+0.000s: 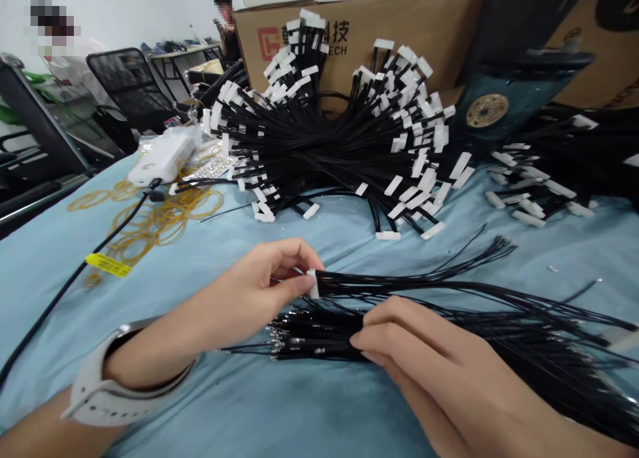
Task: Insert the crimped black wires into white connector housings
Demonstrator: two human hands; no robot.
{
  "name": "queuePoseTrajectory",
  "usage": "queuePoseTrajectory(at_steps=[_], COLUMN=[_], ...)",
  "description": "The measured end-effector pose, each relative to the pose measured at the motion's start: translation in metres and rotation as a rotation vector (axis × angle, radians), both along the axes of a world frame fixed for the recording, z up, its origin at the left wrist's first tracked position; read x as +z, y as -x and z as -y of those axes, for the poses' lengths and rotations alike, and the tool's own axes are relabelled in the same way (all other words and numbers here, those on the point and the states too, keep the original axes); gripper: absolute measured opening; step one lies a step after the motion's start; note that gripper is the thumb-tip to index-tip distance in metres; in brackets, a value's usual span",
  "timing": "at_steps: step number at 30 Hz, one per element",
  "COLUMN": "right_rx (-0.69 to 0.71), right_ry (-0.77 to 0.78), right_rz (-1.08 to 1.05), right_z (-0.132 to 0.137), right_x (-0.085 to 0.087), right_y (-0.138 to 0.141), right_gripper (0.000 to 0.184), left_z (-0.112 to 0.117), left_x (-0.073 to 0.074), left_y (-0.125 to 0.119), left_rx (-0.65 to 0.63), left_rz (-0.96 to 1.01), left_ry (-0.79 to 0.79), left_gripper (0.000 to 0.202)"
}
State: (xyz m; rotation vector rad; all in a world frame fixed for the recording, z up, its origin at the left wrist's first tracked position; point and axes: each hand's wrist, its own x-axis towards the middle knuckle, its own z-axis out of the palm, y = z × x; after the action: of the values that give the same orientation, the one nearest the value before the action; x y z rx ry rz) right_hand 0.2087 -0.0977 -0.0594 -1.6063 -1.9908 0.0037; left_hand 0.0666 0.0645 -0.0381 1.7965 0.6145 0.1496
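Note:
My left hand (pixel 259 288) pinches a small white connector (pixel 313 283) at the end of a few black wires that run off to the right. My right hand (pixel 424 358) is closed, its fingers pressed on a bundle of loose black wires (pixel 319 338) with bare metal terminals pointing left. Both hands lie over a light blue cloth (pixel 299 411). A white watch (pixel 107 391) sits on my left wrist.
A big heap of finished black cables with white connectors (pixel 339 132) lies behind, a smaller pile (pixel 534 192) to the right. Yellow rubber bands (pixel 150 218), a white charger box (pixel 162 158) and a black cord with a yellow tag (pixel 107 265) lie left. Cardboard boxes (pixel 399 25) stand behind. A person sits far back.

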Motion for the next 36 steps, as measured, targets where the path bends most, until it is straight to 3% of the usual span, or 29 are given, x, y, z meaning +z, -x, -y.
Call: queuePoseTrajectory(at_steps=[5,11,17,24,36], right_rx=[0.018,-0.091,-0.181,-0.246,-0.274], right_ry=[0.076,0.071,0.074,0.255,0.294], right_rz=[-0.171,-0.355,-0.512,-0.508,-0.450], right_z=[-0.004,-0.004,-0.014,-0.019,-0.024], right_x=[0.005,0.014,0.022,0.019,0.013], right_y=[0.001,-0.007,-0.015,-0.021,-0.023], right_gripper=[0.032,0.015,0.016,0.016,0.019], left_z=[-0.002,-0.002,0.001,0.001,0.000], left_x=[0.000,-0.001,0.002,0.002,-0.001], left_y=[-0.001,-0.001,-0.002,-0.001,-0.002], left_rx=[-0.001,0.014,0.039,0.054,0.022], left_rz=[0.015,0.017,0.015,0.009,0.004], left_ry=[-0.013,-0.018,-0.013,0.000,-0.048], left_gripper=[0.003,0.001,0.002,0.004,0.004])
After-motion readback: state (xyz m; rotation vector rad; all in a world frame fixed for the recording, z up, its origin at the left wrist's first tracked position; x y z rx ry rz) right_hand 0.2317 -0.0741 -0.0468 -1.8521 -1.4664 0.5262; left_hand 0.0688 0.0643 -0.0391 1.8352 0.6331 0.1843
